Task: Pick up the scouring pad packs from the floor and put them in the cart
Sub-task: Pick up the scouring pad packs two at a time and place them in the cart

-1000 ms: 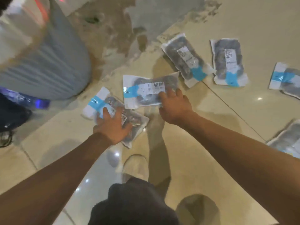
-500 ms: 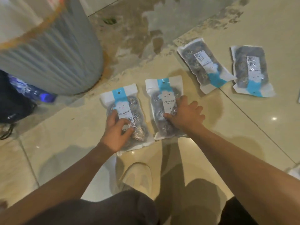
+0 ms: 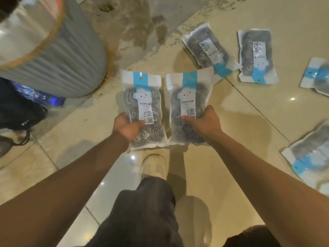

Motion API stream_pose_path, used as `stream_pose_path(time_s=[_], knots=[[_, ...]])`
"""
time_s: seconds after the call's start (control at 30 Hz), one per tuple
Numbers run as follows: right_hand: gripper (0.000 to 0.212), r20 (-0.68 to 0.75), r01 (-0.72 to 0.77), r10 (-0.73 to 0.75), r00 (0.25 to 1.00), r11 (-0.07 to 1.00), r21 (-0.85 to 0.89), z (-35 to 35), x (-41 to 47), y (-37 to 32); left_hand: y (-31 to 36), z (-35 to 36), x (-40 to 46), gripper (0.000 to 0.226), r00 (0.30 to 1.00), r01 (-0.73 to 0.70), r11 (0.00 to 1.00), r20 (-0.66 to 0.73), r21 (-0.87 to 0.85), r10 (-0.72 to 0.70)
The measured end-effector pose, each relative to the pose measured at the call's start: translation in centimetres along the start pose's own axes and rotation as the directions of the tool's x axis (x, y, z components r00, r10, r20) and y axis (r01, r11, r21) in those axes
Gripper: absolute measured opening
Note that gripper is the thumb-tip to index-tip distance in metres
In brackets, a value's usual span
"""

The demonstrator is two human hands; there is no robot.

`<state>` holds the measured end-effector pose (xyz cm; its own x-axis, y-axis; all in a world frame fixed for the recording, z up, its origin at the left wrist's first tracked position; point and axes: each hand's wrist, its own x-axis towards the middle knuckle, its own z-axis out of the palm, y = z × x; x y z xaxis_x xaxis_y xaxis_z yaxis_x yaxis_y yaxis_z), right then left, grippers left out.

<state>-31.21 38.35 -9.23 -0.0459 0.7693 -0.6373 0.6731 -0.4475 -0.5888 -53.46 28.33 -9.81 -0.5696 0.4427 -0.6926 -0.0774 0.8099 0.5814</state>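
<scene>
Underfoot, glossy beige floor tiles meet stained concrete.

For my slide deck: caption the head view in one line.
Left hand and right hand each hold a pad pack; four more lie on the floor.

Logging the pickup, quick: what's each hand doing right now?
Left hand: closed on the left scouring pad pack, thumb over its front.
Right hand: closed on the right scouring pad pack, thumb over its front.
</scene>
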Motion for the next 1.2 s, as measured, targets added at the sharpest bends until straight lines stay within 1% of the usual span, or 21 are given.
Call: stream_pose_path(time_s=[0.1,0.17,0.23,0.3,0.33,0.37,0.4,0.43,0.5,0.53,0.6,0.67,0.77,0.83,0.9,0.97,1.03,1.1,1.13,1.17,1.2], knots=[[0.069,0.057,0.009,-0.014,0.998,0.997,0.082,-5.4,-6.0,-3.0,4.1,-2.8,-6.7,0.030,0.997,-0.046,0.998,0.054,-0.051,0.049],[0.074,0.053,0.015,-0.022,0.998,0.992,0.125,-9.4,-10.7,-5.3,6.9,-5.2,-12.4,0.030,0.992,-0.070,0.993,0.099,-0.096,0.080],[0.079,0.029,0.034,-0.038,0.999,0.990,0.135,-13.6,-16.4,-8.3,9.6,-8.0,-18.6,0.021,0.979,-0.134,0.986,0.142,-0.100,0.148],[0.080,0.018,0.075,-0.078,0.997,0.988,0.137,-17.6,-22.7,-11.4,12.3,-11.0,-25.2,0.013,0.971,-0.160,0.980,0.161,-0.115,0.178],[0.077,0.017,0.087,-0.090,0.996,0.987,0.139,-19.5,-26.0,-12.9,13.5,-12.6,-28.5,0.017,0.968,-0.155,0.980,0.176,-0.126,0.176],[0.072,0.007,0.100,-0.102,0.995,0.985,0.140,-21.3,-29.8,-14.6,14.8,-14.3,-32.3,0.029,0.968,-0.150,0.979,0.180,-0.139,0.174],[0.066,-0.011,0.118,-0.117,0.993,0.983,0.138,-23.0,-33.5,-16.4,16.1,-16.2,-35.8,0.039,0.969,-0.155,0.976,0.170,-0.152,0.180],[0.061,-0.034,0.148,-0.145,0.989,0.980,0.134,-24.6,-37.2,-18.3,17.6,-18.1,-39.2,0.041,0.972,-0.161,0.974,0.145,-0.160,0.185],[0.058,-0.050,0.190,-0.186,0.981,0.975,0.118,-27.2,-44.3,-22.1,20.0,-22.4,-46.0,0.030,0.977,-0.185,0.968,0.074,-0.172,0.200],[0.060,-0.047,0.202,-0.198,0.979,0.973,0.107,-28.0,-47.1,-23.6,20.6,-24.2,-48.6,0.026,0.978,-0.192,0.967,0.046,-0.168,0.202],[0.062,-0.036,0.242,-0.239,0.970,0.966,0.088,-29.4,-52.7,-26.8,22.0,-28.4,-54.1,0.027,0.974,-0.227,0.957,-0.030,-0.183,0.225],[0.057,-0.024,0.280,-0.279,0.960,0.957,0.075,-29.9,-57.5,-29.9,22.6,-33.0,-58.4,0.030,0.967,-0.250,0.945,-0.110,-0.213,0.231],[0.057,0.012,0.355,-0.356,0.934,0.933,0.065,-28.5,-63.4,-33.4,21.0,-39.0,-62.9,0.026,0.961,-0.256,0.929,-0.172,-0.269,0.215],[0.056,0.047,0.413,-0.416,0.908,0.909,0.063,-26.4,-66.8,-35.0,19.0,-42.9,-65.0,0.025,0.954,-0.273,0.927,-0.200,-0.258,0.225],[0.055,0.096,0.432,-0.435,0.895,0.901,0.049,-23.4,-69.8,-35.7,16.3,-46.5,-66.3,0.028,0.952,-0.266,0.923,-0.224,-0.277,0.207],[0.054,0.153,0.435,-0.435,0.887,0.900,0.037,-19.5,-72.1,-36.2,13.9,-50.6,-67.2,0.042,0.950,-0.263,0.916,-0.247,-0.303,0.191],[0.049,0.196,0.438,-0.436,0.878,0.898,0.037,-14.9,-74.2,-37.2,11.1,-55.0,-67.3,0.052,0.946,-0.254,0.903,-0.285,-0.348,0.156],[0.040,0.243,0.435,-0.429,0.870,0.900,0.028,-9.9,-76.3,-38.6,8.1,-59.6,-67.0,0.055,0.942,-0.238,0.907,-0.312,-0.348,0.127],[0.037,0.260,0.441,-0.429,0.865,0.898,0.015,-7.3,-77.1,-39.1,6.3,-61.7,-66.4,0.063,0.940,-0.210,0.912,-0.330,-0.351,0.090],[0.035,0.272,0.449,-0.432,0.860,0.893,0.000,-4.5,-78.0,-39.7,4.8,-63.9,-65.9,0.079,0.936,-0.186,0.917,-0.349,-0.353,0.055],[0.035,0.284,0.450,-0.428,0.858,0.893,-0.015,-2.0,-78.7,-40.4,3.3,-65.9,-65.1,0.088,0.932,-0.191,0.913,-0.358,-0.361,0.054]])
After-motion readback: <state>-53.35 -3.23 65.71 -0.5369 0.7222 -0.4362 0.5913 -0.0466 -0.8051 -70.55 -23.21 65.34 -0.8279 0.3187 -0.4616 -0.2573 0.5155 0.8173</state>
